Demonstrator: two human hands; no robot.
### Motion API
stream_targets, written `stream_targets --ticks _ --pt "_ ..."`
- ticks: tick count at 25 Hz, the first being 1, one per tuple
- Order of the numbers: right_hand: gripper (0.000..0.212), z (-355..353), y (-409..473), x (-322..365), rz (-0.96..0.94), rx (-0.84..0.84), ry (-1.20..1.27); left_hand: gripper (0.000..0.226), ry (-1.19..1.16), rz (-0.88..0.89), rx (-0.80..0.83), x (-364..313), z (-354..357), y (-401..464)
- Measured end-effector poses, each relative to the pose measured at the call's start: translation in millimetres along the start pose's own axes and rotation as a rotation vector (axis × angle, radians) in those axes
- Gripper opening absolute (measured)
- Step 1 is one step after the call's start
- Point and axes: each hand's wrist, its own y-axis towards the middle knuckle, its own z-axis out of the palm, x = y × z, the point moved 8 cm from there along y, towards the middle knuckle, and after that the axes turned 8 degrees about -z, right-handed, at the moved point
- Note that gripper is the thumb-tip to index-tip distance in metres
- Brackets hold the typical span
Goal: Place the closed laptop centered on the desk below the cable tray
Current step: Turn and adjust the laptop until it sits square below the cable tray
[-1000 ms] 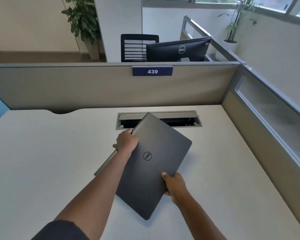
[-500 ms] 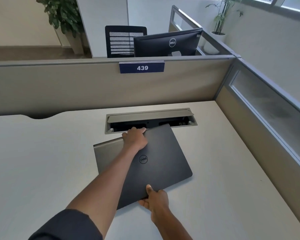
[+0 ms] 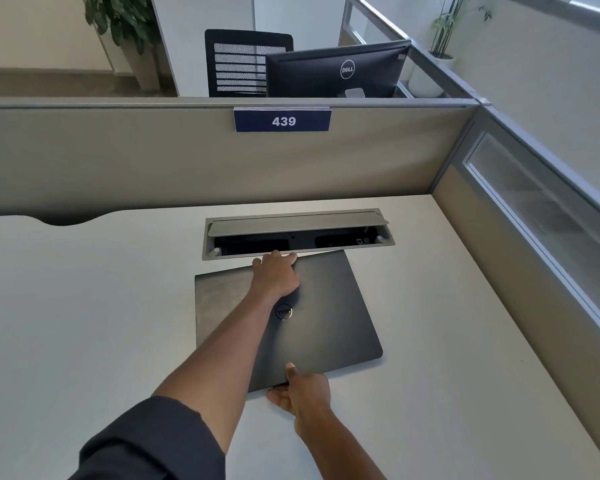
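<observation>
Left arm is stretching far forward, dark sleeve pushed up past the elbow, left hand (image 3: 275, 276) lying palm down with fingers curling over a far edge. Right hand (image 3: 302, 393) is pinching closer in, thumb on top, fingers tucked underneath.

Closed laptop (image 3: 329, 306) in both hands, on desk (image 3: 84, 323)

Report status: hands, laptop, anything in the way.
Left hand on laptop's far edge, right hand gripping near edge. Laptop closed, slightly skewed, just below cable tray. Desk around it bare.
</observation>
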Motion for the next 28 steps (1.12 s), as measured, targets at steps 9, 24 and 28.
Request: stream_targets --ticks 9,24,28 --pt "0.023 0 4 5 0.048 0.027 -0.065 0.046 -0.005 0.045 -0.032 -10 13 5" --pt "0.034 -4 5 6 0.021 0.057 -0.157 0.061 -0.066 0.099 -0.129 -3 36 -31" --pt "0.04 -9 1 14 0.006 0.123 -0.264 0.061 -0.03 0.102 -0.157 21 51 -73"
